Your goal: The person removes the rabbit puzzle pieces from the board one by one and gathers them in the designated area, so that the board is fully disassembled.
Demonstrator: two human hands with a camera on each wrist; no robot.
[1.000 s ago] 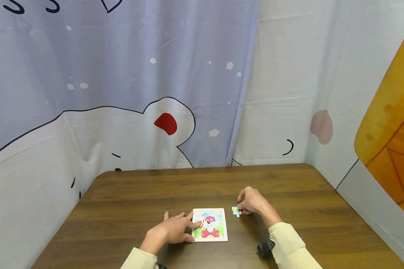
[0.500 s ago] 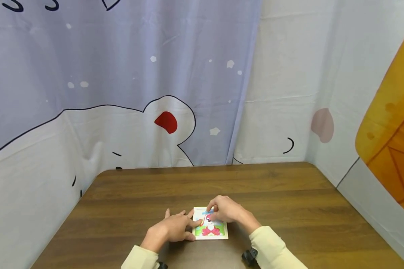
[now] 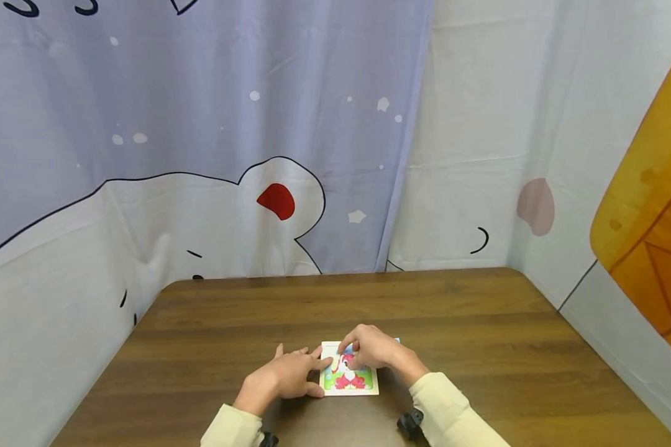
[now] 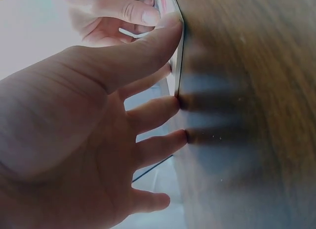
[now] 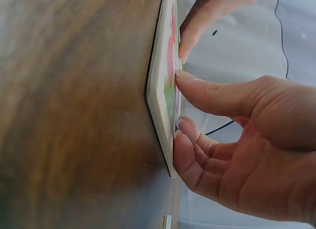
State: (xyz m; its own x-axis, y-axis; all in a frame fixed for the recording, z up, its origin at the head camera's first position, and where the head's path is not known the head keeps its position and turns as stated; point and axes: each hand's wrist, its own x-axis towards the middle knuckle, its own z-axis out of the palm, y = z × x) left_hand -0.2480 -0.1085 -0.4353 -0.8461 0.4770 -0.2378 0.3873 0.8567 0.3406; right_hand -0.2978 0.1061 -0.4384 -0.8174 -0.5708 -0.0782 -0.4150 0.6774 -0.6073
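Observation:
A square jigsaw puzzle (image 3: 349, 383) in a pale frame, with a pink cartoon animal on it, lies on the wooden table. Spread along its left side is my left hand (image 3: 286, 376), index finger reaching onto the picture and thumb at the near left corner. Over the upper right part of the puzzle, my right hand (image 3: 371, 347) bends its thumb and fingers down to the picture. Its fingers pinch a blue puzzle piece (image 3: 348, 349) near the top, mostly hidden by the hand. In the right wrist view, thumb and fingertips are right at the puzzle's surface.
Another small puzzle piece (image 3: 397, 339) lies on the table (image 3: 246, 316) just right of the puzzle, partly behind the right hand. A printed curtain (image 3: 201, 124) hangs behind the table and along its sides.
My right hand has moved left from the table beside the puzzle to its upper part, bringing the puzzle piece. The left hand has stayed at the puzzle's left side.

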